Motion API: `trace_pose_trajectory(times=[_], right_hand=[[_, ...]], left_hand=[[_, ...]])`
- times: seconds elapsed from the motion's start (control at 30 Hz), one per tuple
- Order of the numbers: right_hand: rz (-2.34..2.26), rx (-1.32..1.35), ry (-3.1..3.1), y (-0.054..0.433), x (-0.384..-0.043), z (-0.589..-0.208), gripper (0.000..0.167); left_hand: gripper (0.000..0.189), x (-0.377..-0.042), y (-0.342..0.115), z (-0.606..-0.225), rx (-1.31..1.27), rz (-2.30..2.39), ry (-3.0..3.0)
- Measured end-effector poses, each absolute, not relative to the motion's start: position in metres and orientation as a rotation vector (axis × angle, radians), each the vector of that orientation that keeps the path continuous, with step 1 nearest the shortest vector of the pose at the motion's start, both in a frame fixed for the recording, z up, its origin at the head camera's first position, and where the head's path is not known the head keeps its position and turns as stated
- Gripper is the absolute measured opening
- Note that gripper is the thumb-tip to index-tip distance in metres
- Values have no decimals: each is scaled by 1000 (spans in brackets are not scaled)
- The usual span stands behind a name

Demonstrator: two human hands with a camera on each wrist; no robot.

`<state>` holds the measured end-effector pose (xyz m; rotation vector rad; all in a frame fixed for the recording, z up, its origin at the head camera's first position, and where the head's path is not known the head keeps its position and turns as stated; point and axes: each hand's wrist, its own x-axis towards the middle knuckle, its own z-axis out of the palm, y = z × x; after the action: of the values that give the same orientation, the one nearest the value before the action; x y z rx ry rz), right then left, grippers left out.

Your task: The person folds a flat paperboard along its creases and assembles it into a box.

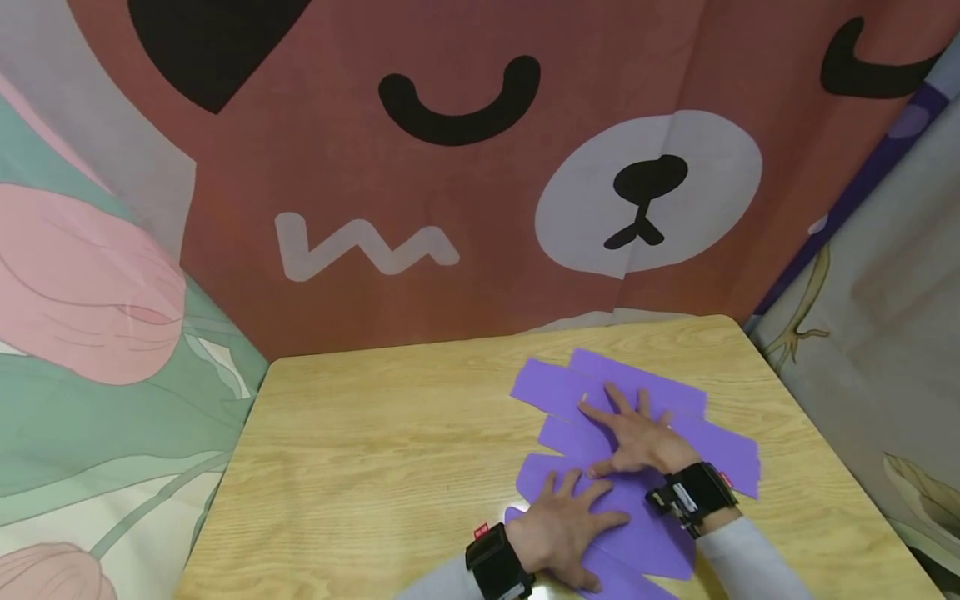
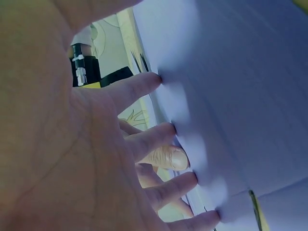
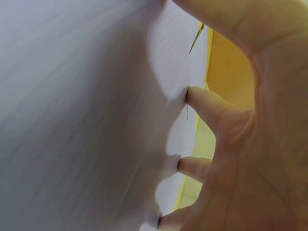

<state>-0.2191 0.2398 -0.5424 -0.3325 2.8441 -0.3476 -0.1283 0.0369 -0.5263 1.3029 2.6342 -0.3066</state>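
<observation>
Several flat purple sheets (image 1: 663, 387), which look like paper or thin card, overlap in an uneven pile on the table. My right hand (image 1: 641, 442) lies over the upper part of the pile, fingers spread wide. Lower down, my left hand (image 1: 566, 525) rests on the nearer sheets, its fingers also splayed. In the left wrist view, fingertips (image 2: 166, 130) press on a sheet (image 2: 255, 96) that looks bluish there. The right wrist view has the fingertips of the right hand (image 3: 226, 125) touching the sheet surface (image 3: 72, 120). Neither hand grips anything.
A light wooden table (image 1: 360, 450) carries the sheets on its right side. Behind it hangs a brown cloth (image 1: 480, 192) with a cartoon bear face. Patterned cloths hang at the left (image 1: 82, 283) and right (image 1: 885, 317). Each wrist wears a black strapped device (image 1: 498, 562).
</observation>
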Motion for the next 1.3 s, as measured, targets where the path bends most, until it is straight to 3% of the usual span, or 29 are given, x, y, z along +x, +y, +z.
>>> trace_pose_trajectory(times=[0.63,1.07,1.3], right_hand=[[-466,-673,2943,215,-218,-546,109],[-620,-854,3152,207,-232,-553,69],[-654,-836,3138,202,-248,-547,62]], left_hand=[[93,-108,34,-528,1074,-333,2785],[94,-105,22,-530,952,-371,2886],[97,-108,13,-524,816,-356,2849]])
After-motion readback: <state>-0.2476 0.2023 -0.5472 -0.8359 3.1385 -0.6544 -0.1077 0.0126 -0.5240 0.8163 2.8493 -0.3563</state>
